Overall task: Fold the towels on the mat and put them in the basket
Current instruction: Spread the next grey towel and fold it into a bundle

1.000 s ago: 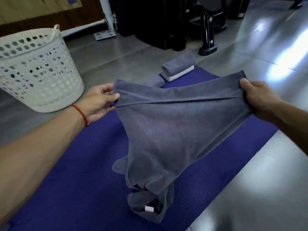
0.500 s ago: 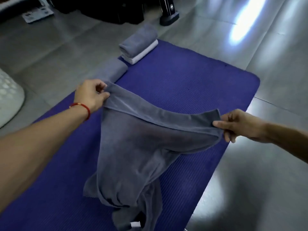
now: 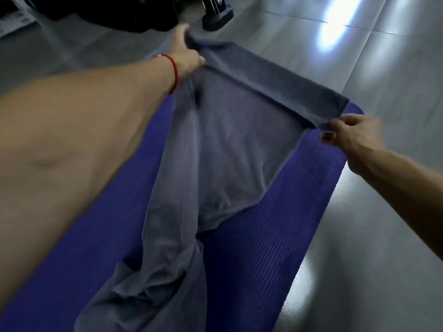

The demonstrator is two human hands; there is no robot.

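Two corners pinched: left hand (image 3: 185, 50), right hand (image 3: 352, 135) | grey terry towel (image 3: 230, 130) stretched lengthwise along purple ribbed mat (image 3: 275, 248), top edge crosswise

Two bare forearms were in view, no sleeves on either, no gloves. The left hand (image 3: 184, 52) had a thin red string bracelet (image 3: 174, 71) round the wrist with a small yellowish bead or knot on its upper part; the left forearm filled much of the frame's left side, close to the camera and slightly blurred. The right hand (image 3: 354, 137) and wrist were bare, no watch, ring or band visible.
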